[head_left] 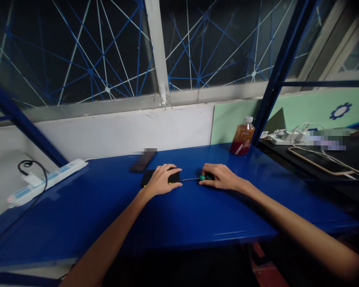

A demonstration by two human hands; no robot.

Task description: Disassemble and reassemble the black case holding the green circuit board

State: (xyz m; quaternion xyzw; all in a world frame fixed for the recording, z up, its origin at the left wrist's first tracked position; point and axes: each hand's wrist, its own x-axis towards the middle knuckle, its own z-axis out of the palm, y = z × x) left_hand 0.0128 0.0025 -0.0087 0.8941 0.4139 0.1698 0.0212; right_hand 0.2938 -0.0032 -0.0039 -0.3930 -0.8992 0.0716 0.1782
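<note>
My left hand lies over a flat black box with yellow marks on its near side. Thumb and fingers grip the box at its right end, and the palm hides much of it. In my right hand is a screwdriver with a green and black handle, the fingers closed around it. Its thin metal shaft lies nearly level and points left, with the tip at the box's right end. Whether the tip enters the box, I cannot tell.
A phone lies behind the box on the blue table. A bottle of reddish drink stands at the back right, beside a blue post. On the left is a white power strip with a black cable. Another phone and cables lie far right.
</note>
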